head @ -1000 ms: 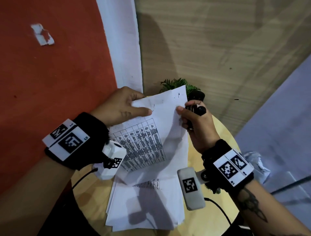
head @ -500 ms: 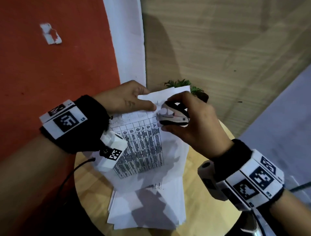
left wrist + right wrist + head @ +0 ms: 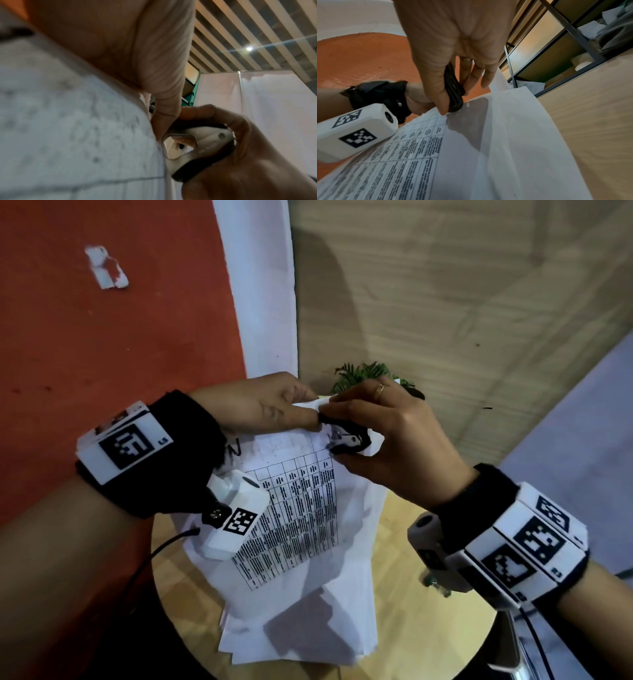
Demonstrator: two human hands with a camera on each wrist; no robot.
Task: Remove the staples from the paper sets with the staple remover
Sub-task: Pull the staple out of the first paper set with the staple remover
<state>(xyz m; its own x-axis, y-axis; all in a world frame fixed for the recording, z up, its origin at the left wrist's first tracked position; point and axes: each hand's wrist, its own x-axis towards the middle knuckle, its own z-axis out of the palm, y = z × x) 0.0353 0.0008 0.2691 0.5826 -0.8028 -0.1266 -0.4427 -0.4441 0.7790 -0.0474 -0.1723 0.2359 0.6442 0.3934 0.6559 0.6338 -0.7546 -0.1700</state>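
- Paper set (image 3: 294, 508), printed with a table grid, hangs tilted above the round table (image 3: 404, 604), its top corner pinched in my left hand (image 3: 263, 409) between thumb and curled fingers.
- My right hand (image 3: 387, 440) has its grip closed round the staple remover (image 3: 346, 440), thumb under and fingers over, the black-and-white tool squeezed against that same top corner just beside my left thumb.
- From the left wrist view the remover (image 3: 197, 147) presses at the sheet's edge; whether its teeth have caught a staple I cannot tell.
- From the right wrist view the remover (image 3: 453, 88) shows as a dark body between thumb and fingers, touching the paper (image 3: 471, 155).
- More white sheets (image 3: 308, 638) lie stacked on the table under the held set.
- Small green plant (image 3: 363, 371) stands behind my hands.
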